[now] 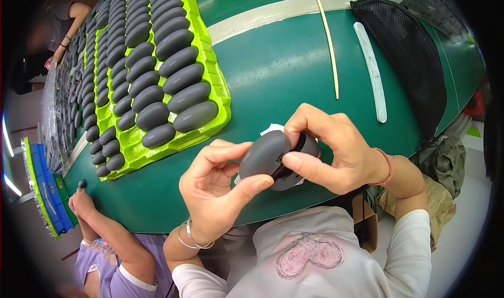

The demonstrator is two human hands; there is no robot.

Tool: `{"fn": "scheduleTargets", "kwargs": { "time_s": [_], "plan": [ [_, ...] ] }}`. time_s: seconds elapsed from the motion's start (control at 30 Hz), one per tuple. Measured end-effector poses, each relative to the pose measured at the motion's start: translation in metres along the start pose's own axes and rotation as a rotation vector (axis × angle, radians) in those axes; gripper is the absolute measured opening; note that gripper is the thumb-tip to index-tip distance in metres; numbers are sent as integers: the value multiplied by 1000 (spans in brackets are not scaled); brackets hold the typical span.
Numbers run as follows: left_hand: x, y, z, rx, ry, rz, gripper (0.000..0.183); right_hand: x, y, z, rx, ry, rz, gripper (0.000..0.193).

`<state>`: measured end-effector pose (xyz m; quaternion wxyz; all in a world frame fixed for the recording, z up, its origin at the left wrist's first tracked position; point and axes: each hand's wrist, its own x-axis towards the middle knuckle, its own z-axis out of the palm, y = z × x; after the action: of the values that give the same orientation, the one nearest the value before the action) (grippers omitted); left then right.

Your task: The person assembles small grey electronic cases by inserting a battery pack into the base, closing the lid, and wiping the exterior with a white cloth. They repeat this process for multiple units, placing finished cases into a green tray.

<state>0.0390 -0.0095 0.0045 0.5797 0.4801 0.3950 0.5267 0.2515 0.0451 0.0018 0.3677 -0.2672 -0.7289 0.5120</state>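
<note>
My left hand (pixel 218 180) pinches a dark grey, smooth oval case (pixel 262 153) between thumb and fingers. Against the case's right side, my right hand (pixel 333 153) has its thumb and bent index finger closed at a dark gap in it. Another dark rounded part (pixel 287 180) shows below and behind; whether it belongs to the same case I cannot tell. Bits of white cloth or paper (pixel 272 129) stick out around it. What lies inside the gap is hidden by my fingers.
A lime-green tray (pixel 218 96) with rows of similar grey cases stands at the left. Farther right lie a thin wooden stick (pixel 329 51), a pale flat strip (pixel 371 75) and a black mesh bag (pixel 404 51). A co-worker's hands (pixel 81 203) hold a small dark piece at the left.
</note>
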Motion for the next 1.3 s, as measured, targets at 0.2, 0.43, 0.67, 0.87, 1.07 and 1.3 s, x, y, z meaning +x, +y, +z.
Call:
{"fn": "scheduleTargets", "kwargs": {
  "time_s": [0.2, 0.43, 0.67, 0.87, 1.07, 1.3],
  "plan": [
    [6, 5, -5, -85, 174, -76, 43, 2, 0, 1, 41, 52, -2, 37],
    [4, 4, -6, 41, 122, -13, 44, 4, 7, 3, 61, 97, -6, 39],
    [5, 1, -1, 218, 85, -2, 42, 2, 5, 2, 29, 78, 43, 48],
    [5, -2, -3, 276, 97, 65, 42, 2, 4, 7, 175, 72, 119, 45],
    [8, -1, -2, 267, 87, 40, 41, 1, 7, 7, 107, 98, 81, 45],
    [9, 3, -8, 368, 27, 66, 39, 1, 8, 10, 143, 99, 84, 39]
  ]
}}
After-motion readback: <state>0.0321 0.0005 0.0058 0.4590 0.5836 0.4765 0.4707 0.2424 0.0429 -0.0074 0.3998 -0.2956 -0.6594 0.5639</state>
